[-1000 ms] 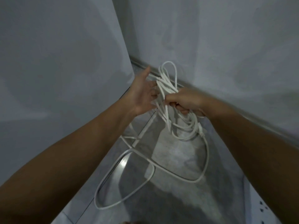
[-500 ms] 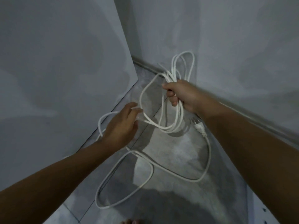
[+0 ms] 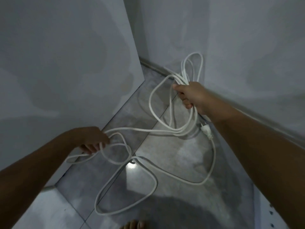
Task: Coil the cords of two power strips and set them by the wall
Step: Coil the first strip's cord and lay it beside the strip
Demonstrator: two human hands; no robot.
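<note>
- Right hand (image 3: 192, 94) is closed in a fist around a bunch of loops of the white cord (image 3: 166, 129), held up off the floor (image 3: 173, 162) close to the bottom of the right-side wall (image 3: 247, 47).
- A few loops poke up above that fist in front of the wall, and the rest of the bundle hangs down below it in a long droopy oval.
- Left hand (image 3: 92, 140) is lower and well apart from the right one, near the foot of the grey panel (image 3: 66, 63) on the left. Its fingers are curled around a strand of the same cord, with a couple of small loops dangling around them.
- One stretch of cord runs from the left hand across to the hanging bundle.
- The plug (image 3: 206, 130) sits just under the right wrist, beside the hanging loops. Can't tell if it's touching the floor or not.
- From the plug the cord sweeps down and around in big loose loops lying on the floor, so plenty is uncoiled.
- Bare toes (image 3: 133, 224) peek in at the bottom edge.
- There's a white surface with small dark holes (image 3: 270, 212) at the lower right; too cut off to say what it is.
</note>
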